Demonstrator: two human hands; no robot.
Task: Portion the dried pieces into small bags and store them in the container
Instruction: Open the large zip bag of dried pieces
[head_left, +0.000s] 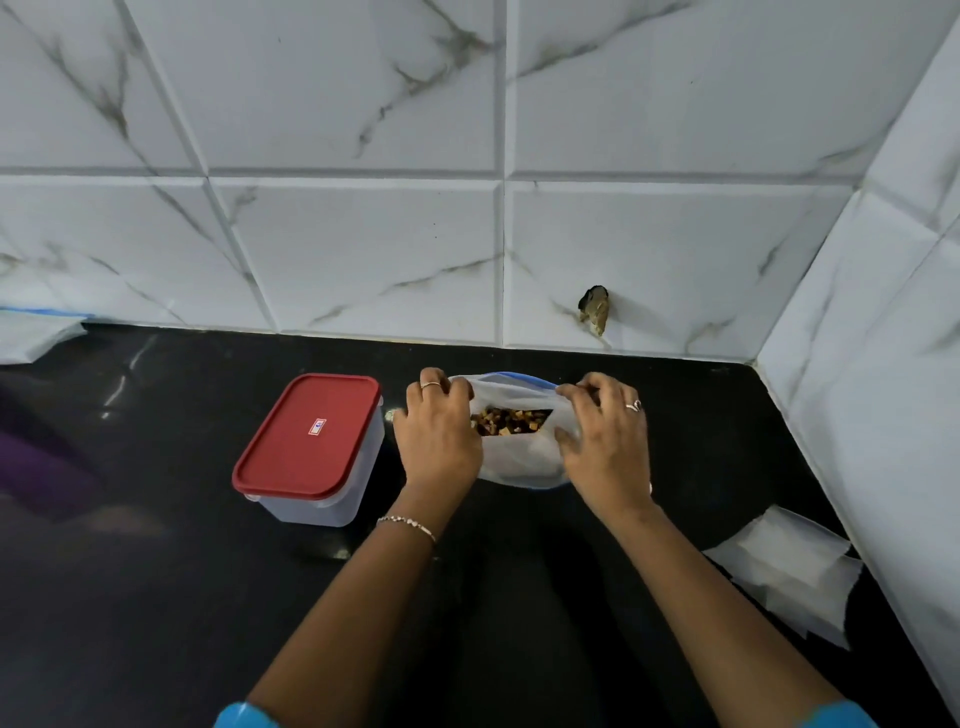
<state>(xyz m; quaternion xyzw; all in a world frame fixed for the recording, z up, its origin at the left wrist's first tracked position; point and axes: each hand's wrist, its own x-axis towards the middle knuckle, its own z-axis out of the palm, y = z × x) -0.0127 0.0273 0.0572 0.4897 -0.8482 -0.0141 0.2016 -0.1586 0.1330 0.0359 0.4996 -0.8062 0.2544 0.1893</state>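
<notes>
Head view: left hand (439, 431) and right hand (605, 441) each pinch the bag (514, 457) of dried pieces (511, 421) near the counter's (156, 597) back edge, beside a red-lidded container (311, 447).

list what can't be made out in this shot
- Head view: inside of the red-lidded translucent plastic container, hidden by its shut lid.
- How full the white plastic bag of dried brown pieces is: left hand and right hand cover its sides.
- Red lid's sticker: too small.
</notes>
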